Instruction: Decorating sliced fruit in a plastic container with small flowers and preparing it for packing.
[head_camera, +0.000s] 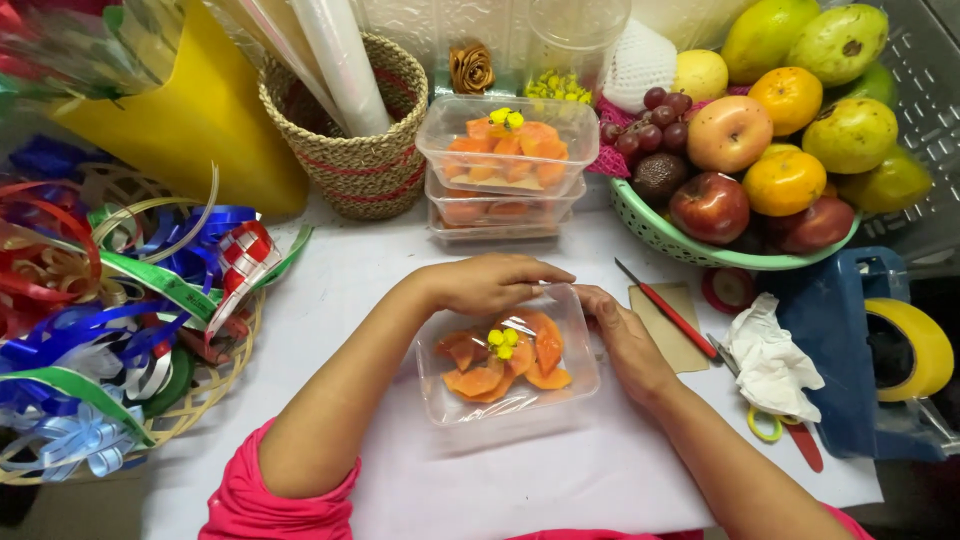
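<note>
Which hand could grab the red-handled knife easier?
Probably the right hand: the red-handled knife lies just beside it, while the left hand rests on the clear plastic tray of orange fruit slices.

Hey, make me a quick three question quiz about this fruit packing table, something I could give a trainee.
1. True or false: both hands rest on the far edge of the clear container of orange fruit slices.
2. What lies on top of those orange fruit slices? A) grapes B) small yellow flowers C) a ribbon bow
3. What stands behind the container in hand, between the woven basket and the green fruit bowl?

Key
1. True: the left hand lies over the far rim and the right hand is at its far right corner.
2. B, small yellow flowers.
3. A stack of filled clear containers, the top one also with yellow flowers.
</note>
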